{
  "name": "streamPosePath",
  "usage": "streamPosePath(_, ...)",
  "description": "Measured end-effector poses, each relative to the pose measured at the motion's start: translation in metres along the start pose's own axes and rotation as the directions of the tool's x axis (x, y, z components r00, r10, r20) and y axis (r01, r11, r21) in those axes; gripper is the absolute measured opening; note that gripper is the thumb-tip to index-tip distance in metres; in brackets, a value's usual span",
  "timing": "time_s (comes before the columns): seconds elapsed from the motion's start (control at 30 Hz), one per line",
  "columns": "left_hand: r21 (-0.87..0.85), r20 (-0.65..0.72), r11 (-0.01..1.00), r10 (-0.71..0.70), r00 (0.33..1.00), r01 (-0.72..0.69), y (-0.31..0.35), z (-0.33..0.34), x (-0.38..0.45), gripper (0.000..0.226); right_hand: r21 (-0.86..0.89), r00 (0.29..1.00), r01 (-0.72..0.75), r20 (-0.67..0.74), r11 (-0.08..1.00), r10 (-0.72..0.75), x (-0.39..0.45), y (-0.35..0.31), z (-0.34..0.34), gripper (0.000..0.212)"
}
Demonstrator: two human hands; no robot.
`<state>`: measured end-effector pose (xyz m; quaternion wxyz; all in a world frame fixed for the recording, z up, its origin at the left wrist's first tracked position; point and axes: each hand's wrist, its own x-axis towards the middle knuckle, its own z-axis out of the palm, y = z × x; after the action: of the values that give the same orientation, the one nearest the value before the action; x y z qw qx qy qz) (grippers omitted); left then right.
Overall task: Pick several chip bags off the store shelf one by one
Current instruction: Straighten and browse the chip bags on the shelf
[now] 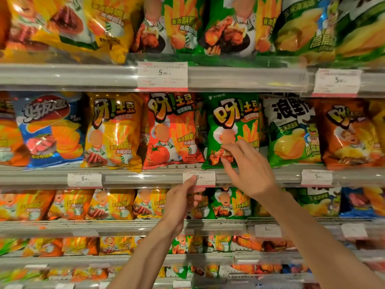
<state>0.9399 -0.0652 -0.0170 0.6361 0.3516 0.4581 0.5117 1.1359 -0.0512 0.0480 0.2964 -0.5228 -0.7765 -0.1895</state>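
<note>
Fingertips of my right hand (251, 174) sit on the lower front of the green chip bag (231, 130), thumb below and fingers spread above, pinching the crinkled foil just over the shelf edge (250, 177). The bag stands upright, long axis vertical, rising up and slightly left of that hand. It is glossy green with fries and a chef printed on it. My left hand (183, 199) hangs lower and to the left, fingers loosely curled, holding nothing; the right is plainly nearer.
</note>
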Motion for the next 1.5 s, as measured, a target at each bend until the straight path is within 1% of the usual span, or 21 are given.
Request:
streamPosePath(0.1,0.014,0.002,1.0,0.026,1.0,-0.026,-0.001,-0.001,0.0,0.033,0.053,0.998,-0.042,0.038,0.998,0.04,0.011,-0.004,-0.008,0.035)
streamPosePath(0.17,0.022,-0.001,0.999,0.037,0.999,-0.037,-0.002,-0.001,0.0,0.032,0.15,0.998,-0.061,0.044,0.987,0.055,0.026,-0.012,-0.014,0.032)
streamPosePath(0.23,0.033,-0.005,0.998,0.044,0.999,-0.044,-0.002,-0.001,0.0,0.032,0.235,0.994,-0.092,0.085,0.968,0.074,0.046,-0.022,-0.018,0.034)
streamPosePath(0.3,0.041,-0.003,0.998,0.048,0.999,-0.048,-0.002,-0.001,0.0,0.033,0.276,0.977,-0.149,0.19,0.949,0.098,0.068,-0.032,-0.021,0.045)
streamPosePath(0.37,0.051,-0.001,0.998,0.048,0.999,-0.048,-0.002,-0.002,0.0,0.034,0.288,0.948,-0.199,0.298,0.937,0.11,0.086,-0.041,-0.02,0.066)
streamPosePath(0.43,0.049,-0.001,0.998,0.047,0.999,-0.047,-0.002,-0.002,0.0,0.034,0.272,0.936,-0.2,0.338,0.941,0.102,0.099,-0.048,-0.015,0.089)
streamPosePath(0.47,0.049,0.001,0.998,0.048,0.999,-0.048,-0.002,-0.002,0.0,0.034,0.263,0.935,-0.185,0.344,0.947,0.087,0.102,-0.051,-0.011,0.096)
streamPosePath(0.53,0.056,0.003,0.997,0.05,0.999,-0.05,-0.002,-0.002,0.0,0.035,0.263,0.931,-0.154,0.361,0.953,0.051,0.105,-0.055,-0.003,0.101)
streamPosePath(0.6,0.06,0.01,0.997,0.054,0.999,-0.054,-0.002,-0.002,0.001,0.035,0.281,0.928,-0.142,0.37,0.949,0.029,0.106,-0.054,0.004,0.098)
streamPosePath(0.7,0.061,0.021,0.996,0.059,0.998,-0.06,-0.003,-0.004,0.002,0.039,0.326,0.943,-0.142,0.332,0.935,0.027,0.103,-0.053,0.008,0.098)
streamPosePath(0.83,0.06,0.033,0.996,0.06,0.998,-0.062,-0.003,-0.004,0.003,0.036,0.311,0.962,-0.166,0.262,0.936,0.083,0.1,-0.053,0.013,0.1)
streamPosePath(0.93,0.06,0.042,0.996,0.057,0.997,-0.059,-0.004,-0.005,0.004,0.039,0.302,0.957,-0.195,0.265,0.933,0.115,0.101,-0.059,0.018,0.103)
streamPosePath(1.07,0.076,0.051,0.996,0.051,0.997,-0.055,-0.005,-0.006,0.005,0.041,0.374,0.952,-0.257,0.258,0.891,0.166,0.104,-0.062,0.022,0.116)
streamPosePath(1.27,0.089,0.051,0.994,0.065,0.997,-0.069,-0.005,-0.008,0.006,0.041,0.416,0.943,-0.273,0.293,0.867,0.156,0.103,-0.058,0.014,0.116)
streamPosePath(1.4,0.084,0.048,0.994,0.072,0.996,-0.076,-0.007,-0.008,0.007,0.04,0.375,0.954,-0.259,0.241,0.89,0.177,0.097,-0.045,-0.004,0.109)
streamPosePath(1.47,0.079,0.032,0.993,0.082,0.996,-0.084,-0.01,-0.006,0.007,0.04,0.356,0.97,-0.213,0.186,0.91,0.154,0.09,-0.038,-0.015,0.095)
streamPosePath(1.5,0.066,0.018,0.994,0.086,0.996,-0.087,-0.011,-0.004,0.007,0.039,0.302,0.979,-0.183,0.145,0.936,0.145,0.086,-0.033,-0.02,0.084)
